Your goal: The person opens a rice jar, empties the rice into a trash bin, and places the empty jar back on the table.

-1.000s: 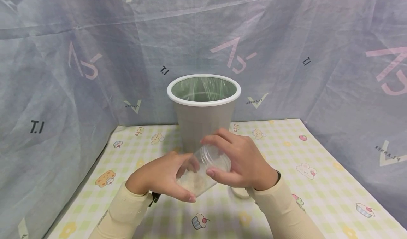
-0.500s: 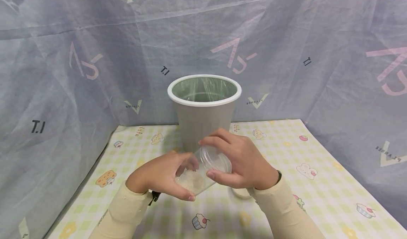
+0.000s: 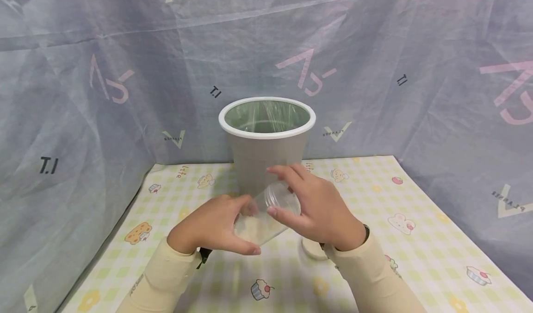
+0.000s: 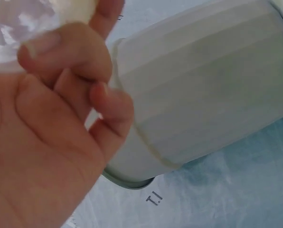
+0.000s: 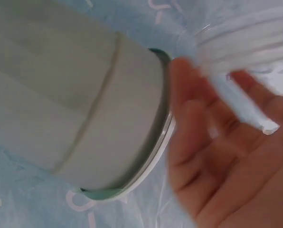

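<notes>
A clear plastic jar [image 3: 262, 225] with pale, clumped contents is tilted above the table, its ringed end [image 3: 283, 199] up and to the right. My left hand [image 3: 212, 225] holds the lower end, thumb in front and fingers behind. My right hand [image 3: 316, 206] is curved around the ringed end, thumb at its near edge and the index finger raised off it. In the right wrist view the fingers [image 5: 193, 123] are blurred beside the clear rings [image 5: 250, 42]. Part of the jar [image 4: 23, 28] shows at the upper left of the left wrist view.
Behind the hands stands a grey bin [image 3: 266, 160] with a white rim and a clear liner. A round cream disc [image 3: 314, 248] lies by my right wrist. A checked cloth [image 3: 416, 257] covers the table; grey printed fabric [image 3: 125, 72] hangs around it.
The right hand's fingers have loosened and lifted slightly at the jar's ringed end. The jar has risen a little with the left hand. The bin and disc stay put.
</notes>
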A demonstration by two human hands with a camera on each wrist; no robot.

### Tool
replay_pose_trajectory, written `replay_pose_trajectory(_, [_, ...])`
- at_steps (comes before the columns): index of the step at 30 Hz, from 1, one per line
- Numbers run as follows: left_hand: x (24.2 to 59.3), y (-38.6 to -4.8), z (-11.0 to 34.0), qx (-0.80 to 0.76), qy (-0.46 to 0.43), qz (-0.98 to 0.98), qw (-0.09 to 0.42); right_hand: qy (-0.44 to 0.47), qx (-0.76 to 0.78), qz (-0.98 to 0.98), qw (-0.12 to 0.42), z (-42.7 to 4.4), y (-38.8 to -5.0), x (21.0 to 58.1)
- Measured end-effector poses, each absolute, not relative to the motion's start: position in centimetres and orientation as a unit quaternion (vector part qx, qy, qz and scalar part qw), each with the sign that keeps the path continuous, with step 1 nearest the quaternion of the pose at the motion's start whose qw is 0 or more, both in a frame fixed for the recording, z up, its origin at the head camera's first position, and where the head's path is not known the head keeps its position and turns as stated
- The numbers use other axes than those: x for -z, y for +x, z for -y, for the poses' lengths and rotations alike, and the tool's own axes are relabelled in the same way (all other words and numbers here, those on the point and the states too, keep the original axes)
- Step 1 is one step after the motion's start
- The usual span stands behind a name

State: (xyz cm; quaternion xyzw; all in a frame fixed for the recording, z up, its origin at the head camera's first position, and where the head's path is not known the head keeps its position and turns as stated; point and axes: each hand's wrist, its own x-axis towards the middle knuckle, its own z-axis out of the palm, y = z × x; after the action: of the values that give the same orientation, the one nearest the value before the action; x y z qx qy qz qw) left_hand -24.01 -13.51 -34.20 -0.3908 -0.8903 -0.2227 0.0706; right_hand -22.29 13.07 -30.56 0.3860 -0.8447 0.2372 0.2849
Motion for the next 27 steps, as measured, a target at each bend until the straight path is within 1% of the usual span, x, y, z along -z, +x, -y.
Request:
replay_pose_trajectory(6, [34.2,-24.0,13.0,0.169,-0.364,0.903,0.155,0.3,-0.298,0.885,0.194,-12.8,-22.1,30.8])
replay_pose_trajectory(10, [34.1,-24.0,12.7,0.128,-0.359,0.901,0.206,0.267,-0.306,0.898,0.17,-12.5,-22.2,31.0])
replay_pose_trajectory(12, [34.1,-23.9,12.7,0.112,-0.356,0.901,0.221,0.254,-0.307,0.903,0.159,-12.3,-22.2,31.1])
replay_pose_trajectory(14, [34.1,-23.9,12.7,0.104,-0.354,0.901,0.228,0.243,-0.306,0.909,0.148,-12.1,-22.2,31.2])
replay_pose_trajectory(19, [34.1,-23.9,12.7,0.103,-0.353,0.902,0.226,0.227,-0.309,0.915,0.126,-11.9,-22.2,31.4])
replay_pose_trajectory(24, [34.2,-23.9,12.8,0.099,-0.352,0.903,0.225,0.223,-0.304,0.919,0.119,-11.9,-22.3,31.4])
replay_pose_trajectory(27, [34.2,-24.0,12.8,0.105,-0.351,0.905,0.215,0.224,-0.3,0.919,0.121,-11.9,-22.3,31.4])
